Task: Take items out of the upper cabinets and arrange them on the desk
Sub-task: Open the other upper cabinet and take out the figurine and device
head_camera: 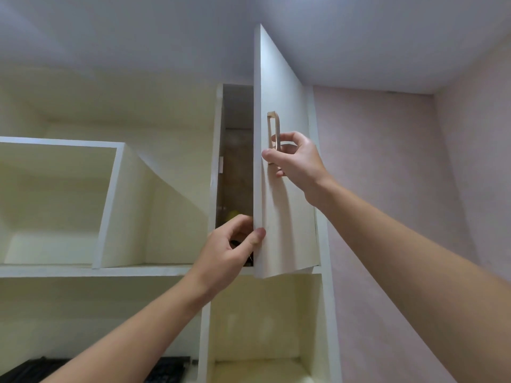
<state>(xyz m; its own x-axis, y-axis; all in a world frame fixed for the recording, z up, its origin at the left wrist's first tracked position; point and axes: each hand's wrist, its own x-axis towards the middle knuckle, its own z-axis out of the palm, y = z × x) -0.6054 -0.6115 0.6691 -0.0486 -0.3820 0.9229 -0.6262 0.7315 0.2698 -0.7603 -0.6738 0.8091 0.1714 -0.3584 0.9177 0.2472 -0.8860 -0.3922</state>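
A tall white cabinet door stands partly open, swung towards me on its right side. My right hand grips its gold bar handle. My left hand pinches the door's lower free edge, thumb on the front face. Behind the door a narrow dark cabinet interior shows. Low inside it sits something yellow, and a small dark object lies near my left fingers; both are mostly hidden.
Open white shelf compartments lie to the left, with a lower niche under the cabinet. A black keyboard-like object shows at the bottom edge. A pink wall closes off the right side.
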